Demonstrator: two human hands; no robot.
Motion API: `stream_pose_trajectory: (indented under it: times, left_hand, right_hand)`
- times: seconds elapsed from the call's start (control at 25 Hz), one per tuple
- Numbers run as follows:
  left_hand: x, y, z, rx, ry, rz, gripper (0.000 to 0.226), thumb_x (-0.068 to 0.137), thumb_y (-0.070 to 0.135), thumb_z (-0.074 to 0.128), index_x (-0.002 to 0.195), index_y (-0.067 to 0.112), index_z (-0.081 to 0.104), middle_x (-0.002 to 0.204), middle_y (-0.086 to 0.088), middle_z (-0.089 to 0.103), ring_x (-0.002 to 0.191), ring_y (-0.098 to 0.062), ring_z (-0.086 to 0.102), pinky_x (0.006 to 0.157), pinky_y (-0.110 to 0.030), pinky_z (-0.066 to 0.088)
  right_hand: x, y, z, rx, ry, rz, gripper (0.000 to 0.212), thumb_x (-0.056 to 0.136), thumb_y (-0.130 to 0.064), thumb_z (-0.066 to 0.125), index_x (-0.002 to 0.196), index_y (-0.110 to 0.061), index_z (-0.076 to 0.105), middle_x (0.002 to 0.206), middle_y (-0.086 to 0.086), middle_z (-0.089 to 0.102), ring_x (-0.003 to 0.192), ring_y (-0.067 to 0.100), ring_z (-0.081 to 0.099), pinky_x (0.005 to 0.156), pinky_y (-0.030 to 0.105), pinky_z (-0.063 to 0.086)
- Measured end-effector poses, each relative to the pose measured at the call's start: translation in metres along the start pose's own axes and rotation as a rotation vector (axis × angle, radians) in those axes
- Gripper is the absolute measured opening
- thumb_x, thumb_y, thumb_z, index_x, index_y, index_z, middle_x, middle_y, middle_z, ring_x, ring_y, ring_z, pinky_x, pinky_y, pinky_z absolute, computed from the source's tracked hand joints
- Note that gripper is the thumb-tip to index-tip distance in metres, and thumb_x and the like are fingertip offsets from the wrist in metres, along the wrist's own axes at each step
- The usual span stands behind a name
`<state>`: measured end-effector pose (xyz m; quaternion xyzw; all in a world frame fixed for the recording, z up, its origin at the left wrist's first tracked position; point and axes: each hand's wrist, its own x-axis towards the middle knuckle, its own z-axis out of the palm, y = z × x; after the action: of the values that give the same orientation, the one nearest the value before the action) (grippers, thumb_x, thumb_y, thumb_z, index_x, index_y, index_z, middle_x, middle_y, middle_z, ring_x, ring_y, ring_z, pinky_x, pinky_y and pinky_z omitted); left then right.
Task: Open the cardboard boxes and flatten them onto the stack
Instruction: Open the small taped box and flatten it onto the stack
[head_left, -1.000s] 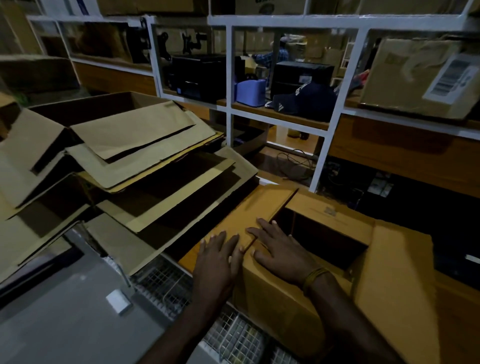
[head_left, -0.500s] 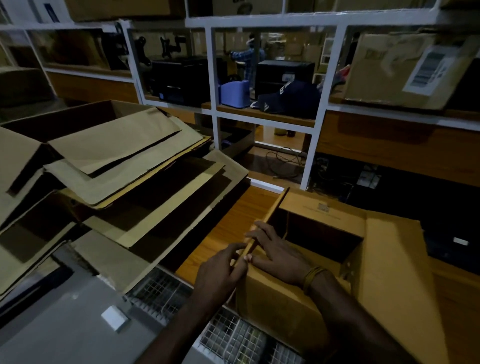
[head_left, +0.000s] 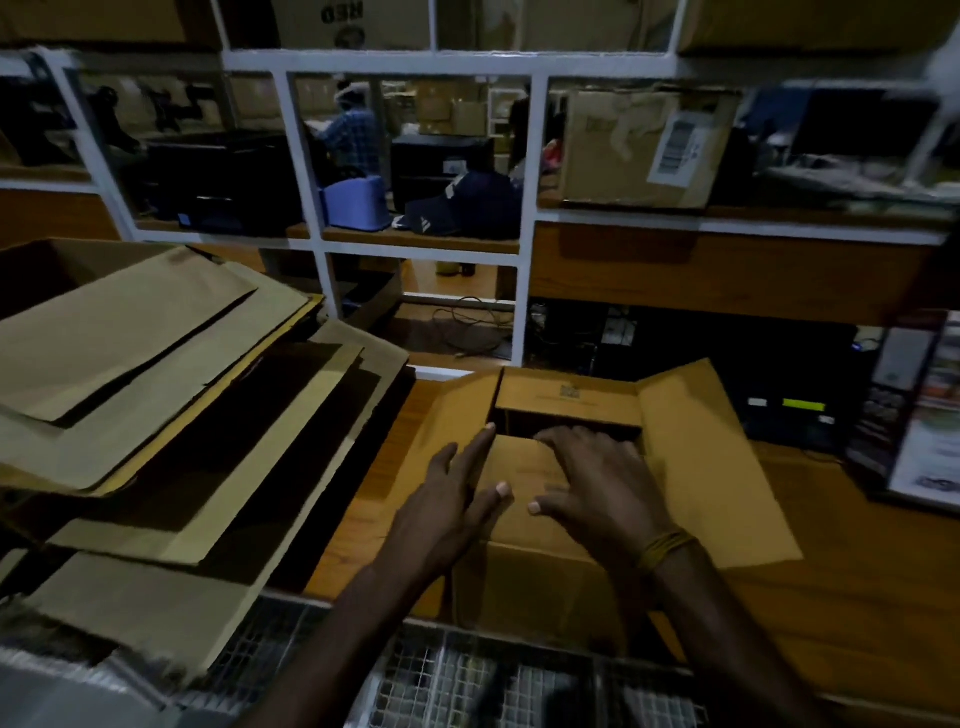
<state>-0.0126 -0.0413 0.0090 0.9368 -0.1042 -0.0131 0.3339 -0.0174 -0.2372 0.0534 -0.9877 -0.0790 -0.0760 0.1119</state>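
Opening box (head_left: 566, 525): my left hand (head_left: 452, 506) and right hand (head_left: 597, 483) flat, fingers spread, gripping nothing, pressing near flap (head_left: 524, 467). Next: collapse box, move onto stack (head_left: 171, 395) left of box.

head cam | looks forward-down | close over hands (head_left: 524, 499) | dim, perhaps blurred

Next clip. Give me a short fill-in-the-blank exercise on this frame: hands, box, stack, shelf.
1. Both hands rest on the near flap of the open cardboard box; the right hand wears a band on its ____.
2. The stack of flattened cardboard lies to the ____ of the box.
3. The left hand has its fingers ____, not curled round anything.
4. On the shelf behind, a dark cap sits beside a ____ container.

Missing words: wrist; left; straight; blue
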Motion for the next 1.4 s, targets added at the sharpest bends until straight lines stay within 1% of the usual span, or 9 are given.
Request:
stream_pose_trajectory:
  times: [0.24, 0.36, 0.48, 0.56, 0.68, 0.8, 0.92, 1.16, 1.4]
  left_hand:
    - [-0.012, 0.017, -0.028, -0.300, 0.273, 0.306, 0.032, 0.100, 0.051, 0.042, 0.111, 0.031, 0.064, 0.119, 0.010, 0.056, 0.108, -0.004, 0.052, 0.082, -0.004, 0.036]
    - [-0.020, 0.018, -0.041, -0.473, 0.019, 0.175, 0.032, 0.097, 0.049, 0.049, 0.097, 0.026, 0.072, 0.105, 0.013, 0.066, 0.100, -0.008, 0.062, 0.082, -0.029, 0.053]
    - [-0.024, 0.006, -0.049, -0.435, -0.287, 0.052, 0.036, 0.094, 0.053, 0.055, 0.108, 0.027, 0.075, 0.118, 0.008, 0.066, 0.110, -0.012, 0.060, 0.090, -0.034, 0.049]
    - [-0.025, 0.000, -0.055, -0.420, -0.440, 0.091, 0.032, 0.089, 0.054, 0.063, 0.109, 0.033, 0.074, 0.125, 0.011, 0.063, 0.116, -0.012, 0.056, 0.099, -0.038, 0.045]
    - [-0.029, -0.004, -0.054, -0.120, -0.581, 0.170, 0.048, 0.081, 0.056, 0.072, 0.126, 0.043, 0.062, 0.139, 0.009, 0.049, 0.124, -0.015, 0.048, 0.101, -0.037, 0.044]
    - [-0.032, -0.008, -0.034, 0.313, -0.520, 0.255, 0.073, 0.076, 0.059, 0.074, 0.141, 0.047, 0.043, 0.158, 0.000, 0.027, 0.144, -0.026, 0.026, 0.114, -0.045, 0.029]
    - [-0.033, -0.012, -0.009, 0.462, -0.341, 0.303, 0.075, 0.077, 0.052, 0.074, 0.143, 0.044, 0.039, 0.154, -0.005, 0.036, 0.143, -0.028, 0.030, 0.117, -0.047, 0.024]
    - [-0.034, -0.021, 0.010, 0.424, 0.035, 0.365, 0.040, 0.084, 0.031, 0.068, 0.123, 0.038, 0.062, 0.110, 0.005, 0.070, 0.098, -0.020, 0.064, 0.084, -0.033, 0.052]
    - [-0.031, -0.034, 0.013, 0.255, 0.107, 0.394, 0.034, 0.079, 0.025, 0.071, 0.111, 0.033, 0.073, 0.103, 0.007, 0.072, 0.089, -0.014, 0.067, 0.068, -0.025, 0.048]
  right_hand:
    - [-0.049, -0.021, -0.006, 0.034, 0.374, -0.023, 0.025, 0.087, -0.049, 0.061, 0.110, -0.040, 0.058, 0.100, -0.016, 0.066, 0.090, 0.012, 0.060, 0.082, 0.034, 0.043]
    - [-0.070, -0.027, -0.017, 0.118, 0.395, 0.021, 0.039, 0.092, -0.065, 0.040, 0.096, -0.039, 0.069, 0.083, -0.016, 0.070, 0.073, 0.003, 0.062, 0.061, 0.028, 0.049]
    - [-0.090, -0.037, -0.026, 0.160, 0.343, 0.150, 0.068, 0.091, -0.075, 0.026, 0.079, -0.030, 0.075, 0.067, -0.007, 0.066, 0.058, 0.006, 0.056, 0.047, 0.026, 0.037]
    - [-0.099, -0.037, -0.023, 0.148, 0.198, 0.235, 0.062, 0.092, -0.074, 0.033, 0.091, -0.032, 0.077, 0.085, -0.009, 0.073, 0.070, 0.008, 0.062, 0.054, 0.026, 0.043]
    - [-0.107, -0.037, -0.012, 0.165, -0.125, 0.248, 0.044, 0.088, -0.059, 0.060, 0.127, -0.038, 0.063, 0.133, -0.009, 0.062, 0.115, 0.014, 0.059, 0.091, 0.034, 0.052]
    - [-0.110, -0.041, 0.005, 0.118, -0.304, 0.252, 0.071, 0.084, -0.045, 0.073, 0.147, -0.033, 0.043, 0.154, -0.004, 0.039, 0.140, 0.020, 0.036, 0.111, 0.035, 0.034]
    - [-0.102, -0.034, 0.021, 0.020, -0.225, 0.256, 0.074, 0.080, -0.037, 0.078, 0.146, -0.034, 0.042, 0.146, 0.000, 0.045, 0.133, 0.024, 0.041, 0.109, 0.039, 0.035]
    - [-0.092, -0.028, 0.039, -0.003, 0.007, 0.263, 0.035, 0.082, -0.021, 0.077, 0.115, -0.025, 0.067, 0.118, 0.001, 0.067, 0.109, 0.024, 0.061, 0.085, 0.034, 0.050]
    - [-0.087, -0.017, 0.055, -0.017, 0.103, 0.259, 0.017, 0.078, -0.030, 0.079, 0.090, -0.025, 0.069, 0.098, -0.004, 0.069, 0.093, 0.021, 0.065, 0.068, 0.028, 0.037]
